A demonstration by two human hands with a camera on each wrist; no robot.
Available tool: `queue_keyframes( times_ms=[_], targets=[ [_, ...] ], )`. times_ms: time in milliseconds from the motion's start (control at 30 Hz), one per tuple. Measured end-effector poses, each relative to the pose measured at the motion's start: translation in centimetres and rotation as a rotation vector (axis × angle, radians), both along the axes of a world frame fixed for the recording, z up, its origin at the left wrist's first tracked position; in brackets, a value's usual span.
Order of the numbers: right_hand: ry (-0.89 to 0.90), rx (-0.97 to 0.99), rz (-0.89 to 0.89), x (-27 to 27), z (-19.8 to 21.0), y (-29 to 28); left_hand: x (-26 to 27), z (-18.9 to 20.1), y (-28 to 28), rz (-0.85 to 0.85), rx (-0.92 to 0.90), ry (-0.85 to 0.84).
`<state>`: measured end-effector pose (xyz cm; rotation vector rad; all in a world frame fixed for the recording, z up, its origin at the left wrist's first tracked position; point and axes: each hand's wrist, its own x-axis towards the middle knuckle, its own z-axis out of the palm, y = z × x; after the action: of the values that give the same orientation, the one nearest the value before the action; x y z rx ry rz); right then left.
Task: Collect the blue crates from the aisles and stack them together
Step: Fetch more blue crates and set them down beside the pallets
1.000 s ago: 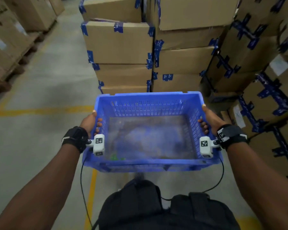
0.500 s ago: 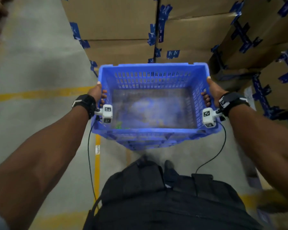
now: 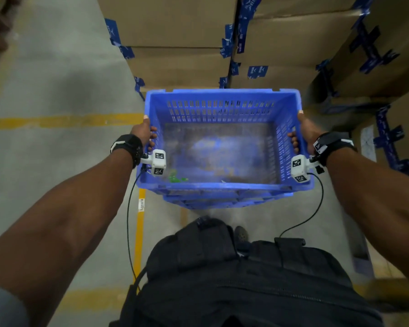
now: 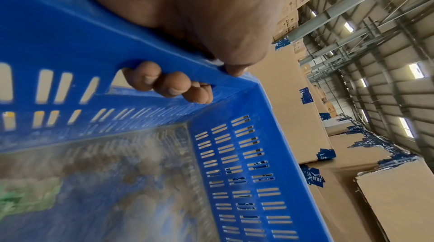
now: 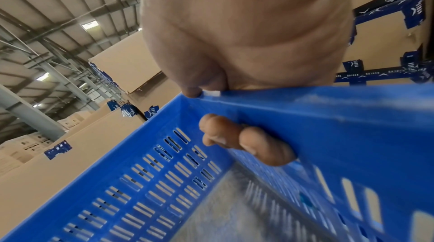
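I carry the crate (image 3: pixel 222 107) level before my waist over the floor, left hand (image 3: pixel 144 133) and right hand (image 3: pixel 305 133) each curled through a side handle slot, thumbs on the rim; stiff, ribbed plastic, empty and probably light, so these handles suit.

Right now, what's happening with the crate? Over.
Left hand and right hand grip crate handles. Crate held above another crate. Boxes close ahead.
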<state>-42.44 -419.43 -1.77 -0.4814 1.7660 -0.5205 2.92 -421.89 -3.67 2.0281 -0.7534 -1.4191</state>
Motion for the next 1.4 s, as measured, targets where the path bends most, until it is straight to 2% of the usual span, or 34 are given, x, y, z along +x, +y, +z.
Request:
queue_keyframes(
  times_ms=[567,1067,1400],
  targets=[
    [0.024,-0.003,0.024,-3.0,-0.4,0.2,-2.8,-0.2,1.3,0.016,0.032,0.014],
    [0.065,-0.011,-0.025,-2.0,-0.2,0.5,-2.1,-1.1,1.2,-0.017,0.079,-0.018],
    [0.097,-0.055,-0.046,-1.9,-0.8,1.1,-2.4,-1.3,1.3,-0.003,-0.014,-0.071]
  ],
)
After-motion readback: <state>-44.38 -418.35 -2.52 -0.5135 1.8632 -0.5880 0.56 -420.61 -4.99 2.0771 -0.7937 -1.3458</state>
